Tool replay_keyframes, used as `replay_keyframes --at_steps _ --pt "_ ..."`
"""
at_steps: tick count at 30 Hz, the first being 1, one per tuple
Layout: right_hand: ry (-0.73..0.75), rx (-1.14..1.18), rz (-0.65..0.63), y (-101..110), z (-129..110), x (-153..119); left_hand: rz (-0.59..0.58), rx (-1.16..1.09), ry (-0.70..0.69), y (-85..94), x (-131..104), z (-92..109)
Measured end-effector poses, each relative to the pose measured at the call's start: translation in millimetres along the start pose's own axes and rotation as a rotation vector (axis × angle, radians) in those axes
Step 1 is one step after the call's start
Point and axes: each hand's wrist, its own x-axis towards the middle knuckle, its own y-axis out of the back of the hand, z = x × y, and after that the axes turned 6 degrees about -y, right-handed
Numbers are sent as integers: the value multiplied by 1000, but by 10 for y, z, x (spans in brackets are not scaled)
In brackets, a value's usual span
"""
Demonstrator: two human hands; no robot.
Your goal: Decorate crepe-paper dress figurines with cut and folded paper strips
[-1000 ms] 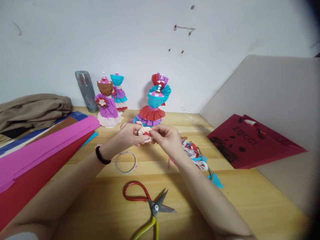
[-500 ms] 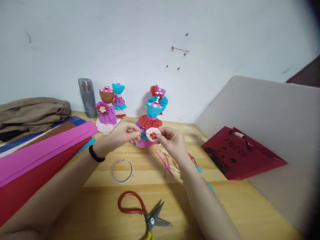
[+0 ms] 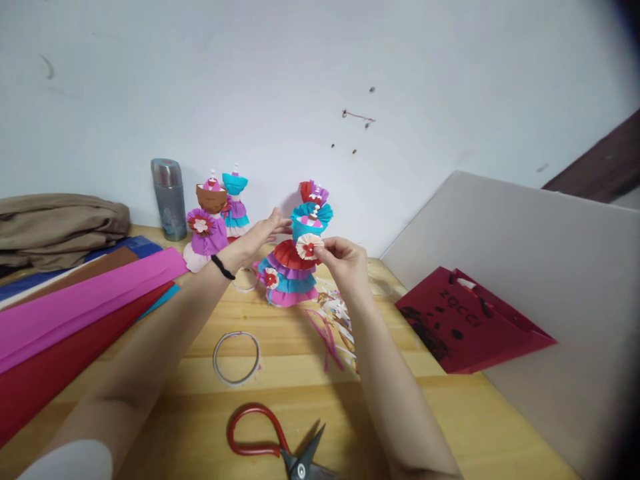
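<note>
Between the thumb and fingers of my right hand (image 3: 347, 261) is a cream pleated paper flower (image 3: 306, 245) with a red centre. It is in front of the waist of a small crepe-paper dress (image 3: 296, 284) on a stand; whether it touches is unclear. The dress has a blue top, a red ruffle and purple, blue and pink tiers. Another cream-and-red flower (image 3: 271, 278) sits on its lower left side. My left hand (image 3: 264, 233) is open at the left of the blue top, fingers stretched towards it, their tips partly hidden.
Red-handled scissors (image 3: 300, 467) lie blades apart at the front, with a tape ring (image 3: 215, 360) behind them. Paper scraps (image 3: 327, 340) lie right of the dress. Crepe sheets (image 3: 90, 287), a flask (image 3: 169, 200) and other paper dresses (image 3: 210, 233) stand left; a red bag (image 3: 470, 327) leans right.
My right hand has raised the flower from the lower skirt to the waist. My left hand has moved up and away, its fingers straightening beside the top. The view has shifted slightly.
</note>
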Motion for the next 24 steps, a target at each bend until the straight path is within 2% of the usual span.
replay_keyframes --at_steps 4,10,13,19,24 --pt "4 26 16 22 -20 37 -39 -62 -28 1 92 -73" --pt "37 25 29 0 -58 117 -89 -133 -66 -78 126 -57" --pt "34 20 25 -18 -49 149 -74 -170 -71 -128 146 -90" --pt "29 3 65 -7 -12 167 -99 -258 -169 -173 222 -207" --pt "3 62 28 70 -39 80 -73 -254 -156 -187 215 -221"
